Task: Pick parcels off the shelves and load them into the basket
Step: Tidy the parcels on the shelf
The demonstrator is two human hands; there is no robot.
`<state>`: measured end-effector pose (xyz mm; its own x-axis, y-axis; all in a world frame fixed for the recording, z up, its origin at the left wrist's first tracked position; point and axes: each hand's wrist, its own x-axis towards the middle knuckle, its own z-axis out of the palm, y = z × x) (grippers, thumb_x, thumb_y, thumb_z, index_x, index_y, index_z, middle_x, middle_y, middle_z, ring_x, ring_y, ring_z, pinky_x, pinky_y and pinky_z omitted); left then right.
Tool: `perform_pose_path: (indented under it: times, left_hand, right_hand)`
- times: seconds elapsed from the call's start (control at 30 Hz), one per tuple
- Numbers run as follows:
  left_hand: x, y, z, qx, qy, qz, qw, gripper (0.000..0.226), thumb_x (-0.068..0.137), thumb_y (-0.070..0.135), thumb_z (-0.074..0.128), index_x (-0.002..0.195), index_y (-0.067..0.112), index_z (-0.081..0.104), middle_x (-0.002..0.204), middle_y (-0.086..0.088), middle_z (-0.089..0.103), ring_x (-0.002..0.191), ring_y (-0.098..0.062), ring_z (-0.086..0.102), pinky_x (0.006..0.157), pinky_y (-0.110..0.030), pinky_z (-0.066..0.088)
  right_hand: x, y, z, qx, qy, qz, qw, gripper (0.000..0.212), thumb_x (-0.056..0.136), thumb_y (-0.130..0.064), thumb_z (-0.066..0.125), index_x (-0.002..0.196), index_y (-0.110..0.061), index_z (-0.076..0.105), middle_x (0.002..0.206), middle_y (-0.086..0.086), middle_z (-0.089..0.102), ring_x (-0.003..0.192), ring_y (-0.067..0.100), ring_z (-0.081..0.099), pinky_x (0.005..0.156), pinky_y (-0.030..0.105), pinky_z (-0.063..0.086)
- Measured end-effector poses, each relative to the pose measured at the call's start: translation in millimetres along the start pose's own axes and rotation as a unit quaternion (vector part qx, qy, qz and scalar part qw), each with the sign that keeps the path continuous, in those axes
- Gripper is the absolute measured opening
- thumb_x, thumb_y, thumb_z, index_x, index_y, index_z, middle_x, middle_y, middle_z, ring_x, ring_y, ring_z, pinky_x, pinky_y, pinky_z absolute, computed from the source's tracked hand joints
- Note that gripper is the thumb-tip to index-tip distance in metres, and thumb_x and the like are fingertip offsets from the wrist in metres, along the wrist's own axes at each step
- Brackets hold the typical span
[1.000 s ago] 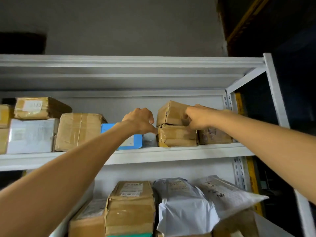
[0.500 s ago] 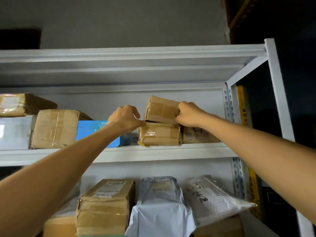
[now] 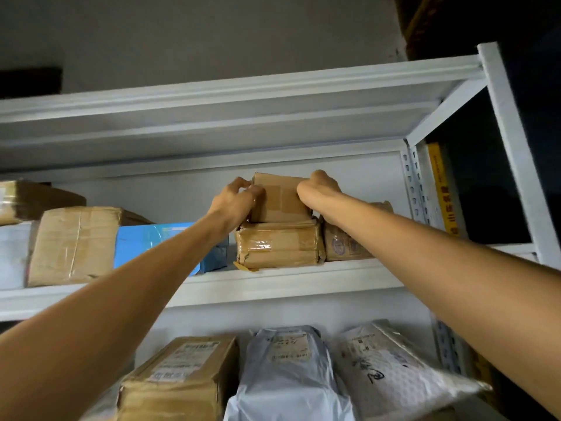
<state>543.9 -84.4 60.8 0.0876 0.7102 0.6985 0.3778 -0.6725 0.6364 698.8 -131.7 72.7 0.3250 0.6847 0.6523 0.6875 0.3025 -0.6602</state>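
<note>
Left hand point(image 3: 235, 203), right hand point(image 3: 318, 189) gripping top parcel point(image 3: 280, 199), right fingertips hidden

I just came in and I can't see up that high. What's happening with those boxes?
A person is reaching up with both arms to a white metal shelf. The left hand and the right hand grip the two sides of a small cardboard box. That box sits on top of a taped box, so it has not been taken off the shelf yet. More parcels wait beside it and on the shelf below. No basket shows in this view.
</note>
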Motion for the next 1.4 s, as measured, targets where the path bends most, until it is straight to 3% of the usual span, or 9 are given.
perform_pose_path:
  times: [0.1, 0.23, 0.37, 0.5, 0.63, 0.83, 0.97, 1.1, 1.4]
  left_hand:
    - [-4.8, 0.2, -1.8, -0.119, 0.006, -0.006, 0.993, 0.045, 0.092, 0.051, 0.052, 0.111, 0.01, 0.05, 0.114, -0.014, 0.057, 0.102, -0.032, 0.06, 0.08, -0.038, 0.056]
    - [-3.1, 14.7, -7.7, -0.247, 0.109, 0.046, 0.962, 0.041, 0.08, 0.049, 0.068, 0.093, 0.016, 0.049, 0.112, -0.015, 0.061, 0.103, -0.032, 0.062, 0.089, -0.047, 0.054]
    - [-4.2, 16.0, -21.6, -0.282, 0.043, 0.047, 0.957, 0.058, 0.078, 0.012, 0.071, 0.128, 0.013, 0.04, 0.122, -0.017, 0.058, 0.106, -0.029, 0.063, 0.093, -0.039, 0.052]
    - [-13.7, 11.5, -22.3, -0.257, 0.0, 0.084, 0.963, 0.065, 0.078, -0.005, 0.067, 0.137, 0.011, 0.045, 0.109, -0.01, 0.07, 0.103, -0.025, 0.067, 0.096, -0.042, 0.051]
    - [-22.2, 9.2, -27.1, -0.265, -0.009, 0.093, 0.96, 0.055, 0.082, -0.005, 0.064, 0.133, 0.014, 0.054, 0.115, -0.006, 0.067, 0.105, -0.023, 0.066, 0.095, -0.04, 0.052]
    - [-36.7, 6.1, -18.3, -0.325, -0.02, 0.107, 0.939, 0.056, 0.091, -0.003, 0.054, 0.142, 0.018, 0.044, 0.124, -0.001, 0.064, 0.107, -0.019, 0.066, 0.097, -0.035, 0.051]
    - [-35.4, 9.7, -11.4, -0.414, -0.02, 0.109, 0.903, 0.063, 0.088, -0.012, 0.053, 0.145, 0.015, 0.04, 0.139, 0.0, 0.053, 0.118, -0.019, 0.059, 0.095, -0.033, 0.052]
    - [-41.6, 21.2, 4.4, -0.443, -0.046, 0.149, 0.883, 0.06, 0.089, -0.007, 0.057, 0.143, 0.016, 0.043, 0.131, 0.005, 0.057, 0.119, -0.017, 0.058, 0.094, -0.032, 0.052]
    - [-113.2, 45.8, 85.1, -0.57, -0.225, 0.149, 0.776, 0.064, 0.09, -0.006, 0.055, 0.147, 0.016, 0.035, 0.138, 0.005, 0.053, 0.124, -0.017, 0.054, 0.1, -0.041, 0.048]
  right_hand:
    - [3.3, 0.3, 4.8, 0.115, 0.001, -0.007, 0.993, 0.051, 0.1, -0.028, 0.048, 0.143, -0.008, 0.03, 0.133, 0.012, 0.05, 0.106, 0.026, 0.053, 0.076, 0.028, 0.038]
    - [1.7, 0.7, 4.8, 0.258, 0.051, -0.058, 0.963, 0.04, 0.092, -0.038, 0.062, 0.111, -0.01, 0.042, 0.102, 0.0, 0.055, 0.094, 0.018, 0.055, 0.075, 0.031, 0.045]
    - [-4.8, 1.1, -5.9, 0.295, 0.056, -0.077, 0.951, 0.048, 0.08, -0.014, 0.077, 0.116, -0.012, 0.045, 0.108, -0.002, 0.059, 0.102, 0.015, 0.057, 0.087, 0.028, 0.049]
    - [-15.4, 6.3, -7.0, 0.233, 0.011, -0.121, 0.965, 0.078, 0.077, 0.0, 0.076, 0.143, -0.017, 0.039, 0.14, 0.001, 0.051, 0.128, 0.017, 0.048, 0.108, 0.037, 0.041]
    - [-27.4, 10.2, -2.9, 0.214, 0.002, -0.163, 0.963, 0.074, 0.081, -0.003, 0.073, 0.142, -0.027, 0.039, 0.138, -0.003, 0.053, 0.125, 0.009, 0.046, 0.107, 0.033, 0.04]
    - [-36.6, 10.8, -5.0, 0.184, 0.032, -0.18, 0.966, 0.078, 0.083, -0.005, 0.072, 0.147, -0.026, 0.034, 0.138, -0.001, 0.054, 0.124, 0.011, 0.05, 0.105, 0.039, 0.045]
    - [-48.2, 6.5, -18.3, 0.128, 0.054, -0.198, 0.97, 0.082, 0.083, -0.005, 0.072, 0.149, -0.03, 0.031, 0.14, -0.003, 0.052, 0.126, 0.01, 0.048, 0.106, 0.041, 0.045]
    - [-68.1, 4.0, -44.5, 0.071, 0.112, -0.198, 0.971, 0.08, 0.084, -0.004, 0.07, 0.149, -0.03, 0.031, 0.142, -0.007, 0.05, 0.129, 0.006, 0.042, 0.11, 0.045, 0.039]
    - [-180.6, 12.9, -112.5, -0.114, 0.242, -0.091, 0.959, 0.083, 0.079, 0.004, 0.071, 0.149, -0.024, 0.034, 0.13, -0.003, 0.061, 0.117, 0.01, 0.058, 0.098, 0.035, 0.052]
